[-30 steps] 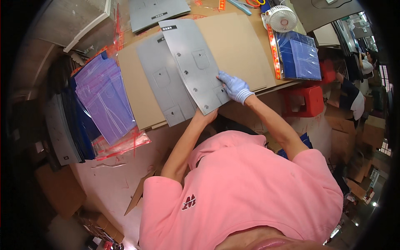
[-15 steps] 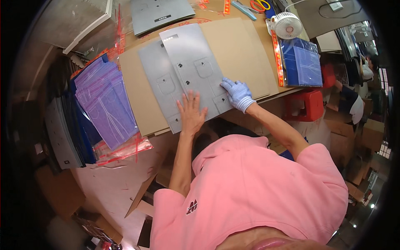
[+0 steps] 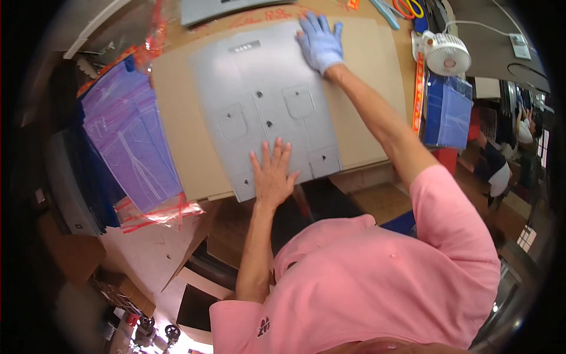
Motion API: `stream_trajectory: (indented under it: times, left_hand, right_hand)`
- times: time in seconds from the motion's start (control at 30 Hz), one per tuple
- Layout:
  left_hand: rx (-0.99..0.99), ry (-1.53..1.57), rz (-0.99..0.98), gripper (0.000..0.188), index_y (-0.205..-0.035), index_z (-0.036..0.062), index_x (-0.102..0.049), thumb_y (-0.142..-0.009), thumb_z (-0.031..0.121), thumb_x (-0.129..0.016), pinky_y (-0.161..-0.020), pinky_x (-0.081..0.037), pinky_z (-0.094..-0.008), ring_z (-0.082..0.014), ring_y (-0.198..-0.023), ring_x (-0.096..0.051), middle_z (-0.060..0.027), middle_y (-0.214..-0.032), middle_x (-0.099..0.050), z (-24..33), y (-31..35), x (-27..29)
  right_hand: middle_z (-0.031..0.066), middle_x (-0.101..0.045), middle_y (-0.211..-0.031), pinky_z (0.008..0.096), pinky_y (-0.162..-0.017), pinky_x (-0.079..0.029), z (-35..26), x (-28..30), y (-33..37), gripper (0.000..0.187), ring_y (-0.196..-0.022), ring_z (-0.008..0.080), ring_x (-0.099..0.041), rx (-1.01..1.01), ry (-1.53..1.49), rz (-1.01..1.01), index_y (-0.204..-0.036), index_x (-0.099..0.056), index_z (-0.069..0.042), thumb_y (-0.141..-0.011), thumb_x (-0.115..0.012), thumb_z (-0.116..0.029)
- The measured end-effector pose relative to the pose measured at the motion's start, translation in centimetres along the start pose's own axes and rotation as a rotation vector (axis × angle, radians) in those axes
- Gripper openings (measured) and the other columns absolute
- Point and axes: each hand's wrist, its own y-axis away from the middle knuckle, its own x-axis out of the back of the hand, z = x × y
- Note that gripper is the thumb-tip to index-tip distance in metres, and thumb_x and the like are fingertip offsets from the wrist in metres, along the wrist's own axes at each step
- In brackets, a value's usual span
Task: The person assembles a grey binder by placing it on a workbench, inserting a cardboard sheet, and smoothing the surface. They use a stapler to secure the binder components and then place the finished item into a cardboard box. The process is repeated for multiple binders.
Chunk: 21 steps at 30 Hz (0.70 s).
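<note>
A grey printed sheet (image 3: 268,71), with drawn pockets and dark button dots, lies flat on brown cardboard (image 3: 365,88). My bare left hand (image 3: 273,177) rests palm down on the sheet's near part, fingers stretched and slightly spread. At its far right corner, my right hand (image 3: 321,46), in a pale blue knitted glove, lies with fingers spread, partly over the sheet's edge and partly over the cardboard. Neither hand grips anything.
Purple printed sheets (image 3: 132,133) in plastic are piled at the left. Beyond the cardboard lies another grey stack (image 3: 230,7). A white fan (image 3: 447,54), a blue packet (image 3: 448,112) and scissors (image 3: 407,8) are on the right. A red stool (image 3: 443,160) stands below the table edge.
The grey sheet's right part, which lay skewed over the left, now lies spread flat and lined up. My right hand has moved from its near right edge to the far right corner.
</note>
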Motion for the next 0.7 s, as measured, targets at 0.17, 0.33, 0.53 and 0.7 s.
stream_trajectory:
  times: [0.17,0.33,0.53,0.7]
  left_hand:
    - [-0.047,-0.008,0.038,0.075,-0.142,0.0117,-0.031,-0.078,0.04,-0.062,-0.109,-0.006,-0.0577,-0.0342,-0.137,-0.017,-0.0078,-0.15,-0.023,0.2,-0.7,0.4]
    - [-0.006,0.018,0.096,0.075,-0.142,0.0148,-0.031,-0.079,0.044,-0.06,-0.109,-0.005,-0.057,-0.031,-0.139,-0.015,-0.0046,-0.15,-0.022,-0.4,-0.3,-0.6]
    - [-0.04,-0.009,0.098,0.074,-0.142,0.015,-0.031,-0.08,0.045,-0.059,-0.109,-0.004,-0.0572,-0.0311,-0.139,-0.015,-0.0042,-0.15,-0.022,-0.5,-0.3,-0.6]
    - [-0.045,-0.014,0.077,0.076,-0.142,0.0137,-0.032,-0.078,0.045,-0.06,-0.109,-0.004,-0.0575,-0.0328,-0.139,-0.015,-0.006,-0.15,-0.022,-0.3,-0.3,0.1]
  right_hand:
    - [0.0128,-0.032,-0.144,0.0516,-0.11,-0.016,2.2,1.2,-3.6,0.051,-0.135,0.0302,-0.027,0.018,-0.045,-0.027,-0.138,-0.035,-0.009,-0.094,-0.034,-0.036]
    - [0.015,-0.032,-0.144,0.0504,-0.11,-0.016,0.6,1.7,2.2,0.05,-0.134,0.0316,-0.026,0.433,-0.131,-0.2,-0.137,-0.036,-0.008,-0.093,-0.04,-0.032]
    - [0.0106,-0.035,-0.142,0.0546,-0.107,-0.018,1.4,6.7,19.4,0.058,-0.132,0.031,-0.031,0.563,-0.118,-0.328,-0.137,-0.039,-0.015,-0.085,-0.057,-0.035]
    - [0.0103,-0.032,-0.144,0.0561,-0.108,-0.014,1.6,9.0,24.4,0.065,-0.134,0.032,-0.028,0.534,-0.185,-0.494,-0.139,-0.036,-0.016,-0.082,-0.058,-0.038]
